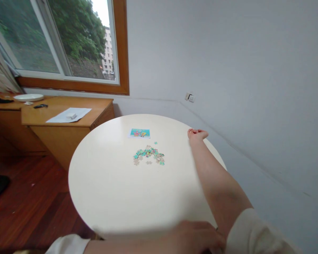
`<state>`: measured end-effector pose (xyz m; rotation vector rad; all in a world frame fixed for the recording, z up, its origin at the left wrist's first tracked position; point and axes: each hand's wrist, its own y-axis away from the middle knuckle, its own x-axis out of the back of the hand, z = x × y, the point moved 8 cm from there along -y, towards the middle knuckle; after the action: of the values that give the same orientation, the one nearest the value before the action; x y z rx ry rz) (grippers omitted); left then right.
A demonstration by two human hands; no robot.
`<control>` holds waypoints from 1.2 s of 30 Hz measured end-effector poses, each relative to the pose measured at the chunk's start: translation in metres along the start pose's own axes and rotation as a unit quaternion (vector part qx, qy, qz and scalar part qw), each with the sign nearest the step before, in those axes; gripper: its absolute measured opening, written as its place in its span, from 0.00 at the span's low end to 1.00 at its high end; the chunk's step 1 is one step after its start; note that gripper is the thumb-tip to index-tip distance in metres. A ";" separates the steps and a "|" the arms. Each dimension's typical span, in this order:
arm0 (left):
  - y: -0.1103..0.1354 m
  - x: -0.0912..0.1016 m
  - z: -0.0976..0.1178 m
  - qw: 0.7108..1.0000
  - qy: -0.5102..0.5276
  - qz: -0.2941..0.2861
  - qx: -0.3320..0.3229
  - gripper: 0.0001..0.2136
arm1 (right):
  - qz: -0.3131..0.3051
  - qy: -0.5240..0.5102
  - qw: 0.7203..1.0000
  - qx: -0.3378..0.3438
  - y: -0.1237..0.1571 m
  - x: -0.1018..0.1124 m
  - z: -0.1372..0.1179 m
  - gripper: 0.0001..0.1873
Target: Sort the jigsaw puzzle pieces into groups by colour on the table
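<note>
A round cream table (108,183) fills the middle of the view. My right hand (197,134) reaches across to its far right rim, fingers curled over the edge. My left hand (194,237) rests at the near rim, blurred, with its fingers lying close together along the edge, so I cannot tell its grip. A small heap of several teal and beige puzzle pieces (149,155) lies near the table's centre, well left of my right forearm. Just behind it lies a small picture card (139,133), with one loose piece (155,143) between the card and the heap.
A wooden desk (69,123) stands at the left under the window, with a sheet of paper (69,115), a white plate (28,97) and small dark items on it. A grey wall with a socket (190,97) runs close behind the table. The floor is dark wood (29,197).
</note>
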<state>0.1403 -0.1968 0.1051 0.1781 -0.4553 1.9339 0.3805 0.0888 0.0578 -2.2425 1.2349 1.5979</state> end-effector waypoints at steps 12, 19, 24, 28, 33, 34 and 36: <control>0.035 0.215 -0.152 0.821 -0.441 0.197 0.304 0.42 | -0.459 0.677 0.562 0.125 0.115 0.021 0.112 0.27; 0.029 0.218 -0.162 0.784 -0.505 0.216 0.289 0.21 | -0.433 0.798 0.296 0.296 0.149 0.043 0.135 0.25; 0.005 0.228 -0.164 0.787 -0.519 0.195 0.271 0.12 | -0.438 0.764 0.336 0.334 0.143 0.032 0.137 0.15; -0.011 0.239 -0.170 0.806 -0.504 0.178 0.256 0.12 | -0.442 0.729 0.408 0.326 0.133 0.026 0.138 0.11; -0.022 0.256 -0.173 0.827 -0.472 0.137 0.272 0.12 | -0.397 0.674 0.553 0.286 0.109 0.018 0.131 0.09; -0.022 0.259 -0.173 0.827 -0.469 0.134 0.278 0.11 | -0.388 0.658 0.586 0.270 0.103 0.017 0.131 0.09; -0.019 0.263 -0.173 0.829 -0.460 0.138 0.287 0.11 | -0.377 0.634 0.636 0.228 0.095 0.018 0.132 0.09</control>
<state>0.0676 0.1027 0.0378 1.5581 -0.5100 2.1233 0.2219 0.0860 0.0178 -2.7206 0.4013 -0.7193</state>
